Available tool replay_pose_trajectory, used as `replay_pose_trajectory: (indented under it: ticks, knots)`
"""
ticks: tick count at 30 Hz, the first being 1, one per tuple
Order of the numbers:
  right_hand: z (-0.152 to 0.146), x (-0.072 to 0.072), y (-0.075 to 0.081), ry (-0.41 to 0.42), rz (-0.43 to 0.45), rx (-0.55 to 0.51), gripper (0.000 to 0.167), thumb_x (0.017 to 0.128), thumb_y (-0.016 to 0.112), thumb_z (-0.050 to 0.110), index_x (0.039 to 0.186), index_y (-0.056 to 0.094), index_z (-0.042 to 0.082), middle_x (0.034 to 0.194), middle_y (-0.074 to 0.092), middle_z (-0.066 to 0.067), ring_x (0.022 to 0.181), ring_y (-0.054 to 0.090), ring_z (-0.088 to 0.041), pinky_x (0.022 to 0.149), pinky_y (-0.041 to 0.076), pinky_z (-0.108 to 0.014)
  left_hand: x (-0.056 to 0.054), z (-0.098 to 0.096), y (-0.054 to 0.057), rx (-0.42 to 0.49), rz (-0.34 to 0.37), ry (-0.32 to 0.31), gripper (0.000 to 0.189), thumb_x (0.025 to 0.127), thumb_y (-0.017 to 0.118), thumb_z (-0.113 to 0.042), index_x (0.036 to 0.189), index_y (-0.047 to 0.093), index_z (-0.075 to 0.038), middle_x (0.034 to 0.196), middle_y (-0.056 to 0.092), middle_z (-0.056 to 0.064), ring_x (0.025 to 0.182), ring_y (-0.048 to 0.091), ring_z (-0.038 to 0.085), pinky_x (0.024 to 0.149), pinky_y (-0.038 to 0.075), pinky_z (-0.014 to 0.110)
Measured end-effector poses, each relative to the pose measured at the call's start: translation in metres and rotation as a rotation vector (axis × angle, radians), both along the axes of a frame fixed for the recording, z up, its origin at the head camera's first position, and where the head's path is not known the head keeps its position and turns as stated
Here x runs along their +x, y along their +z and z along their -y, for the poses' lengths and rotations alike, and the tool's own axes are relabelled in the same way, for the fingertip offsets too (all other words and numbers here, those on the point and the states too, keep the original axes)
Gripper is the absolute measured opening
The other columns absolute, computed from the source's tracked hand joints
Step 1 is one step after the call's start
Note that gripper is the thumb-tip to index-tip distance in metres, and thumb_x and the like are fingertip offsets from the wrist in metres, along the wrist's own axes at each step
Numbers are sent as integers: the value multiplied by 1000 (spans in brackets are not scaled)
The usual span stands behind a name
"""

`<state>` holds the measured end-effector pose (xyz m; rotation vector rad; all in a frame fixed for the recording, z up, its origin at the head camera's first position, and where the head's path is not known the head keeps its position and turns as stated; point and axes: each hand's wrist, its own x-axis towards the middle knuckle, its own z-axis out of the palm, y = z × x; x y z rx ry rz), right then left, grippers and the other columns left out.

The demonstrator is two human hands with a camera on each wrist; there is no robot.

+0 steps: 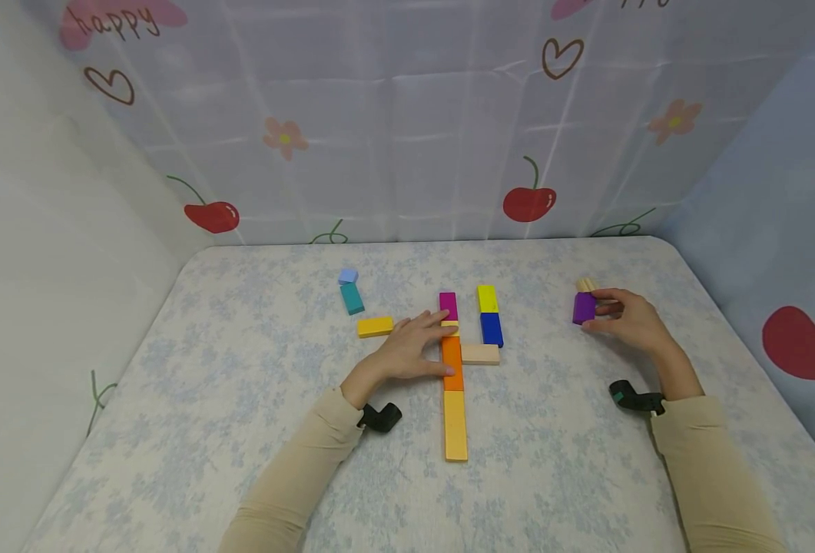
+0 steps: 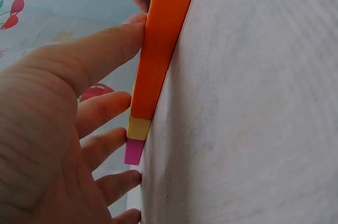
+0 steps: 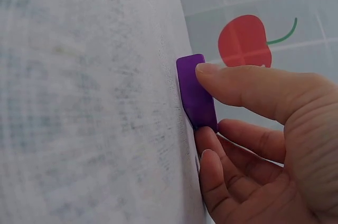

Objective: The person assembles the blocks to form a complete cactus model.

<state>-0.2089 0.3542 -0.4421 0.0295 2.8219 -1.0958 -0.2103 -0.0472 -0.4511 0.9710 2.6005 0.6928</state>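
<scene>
My left hand lies spread over a straight row of wooden blocks. In the left wrist view its thumb touches the orange block, with the other fingers reaching along the row toward the magenta block. A long light-yellow block forms the near end of the row. At the right of the table, my right hand pinches a purple block between thumb and fingers. The right wrist view shows the thumb on the purple block's face. A ribbed pale wooden piece sits just behind it.
Right of the row are a natural-wood block, a blue block and a bright yellow block. To its left lie a yellow block, a teal block and a light-blue block. A printed curtain hangs behind the table.
</scene>
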Motion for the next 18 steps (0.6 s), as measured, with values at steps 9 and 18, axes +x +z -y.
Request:
replay_pose_trajectory:
  ticks: [9, 18]
  knots:
    - [-2, 0, -2, -8, -20, -3, 72, 88, 73, 25, 144, 39, -5, 126, 56, -32, 114, 53, -44, 87, 47, -49, 0, -1, 1, 3, 5, -1, 70, 86, 72, -45, 148, 46, -21, 163, 24, 3, 151, 16, 33, 120, 11, 58]
    - [-4, -1, -3, 1, -25, 5, 74, 88, 74, 28, 145, 40, -4, 124, 56, -31, 113, 54, -42, 82, 46, -37, 0, 0, 1, 5, 6, 2, 71, 86, 71, -45, 148, 46, -21, 163, 24, 3, 151, 16, 33, 120, 11, 57]
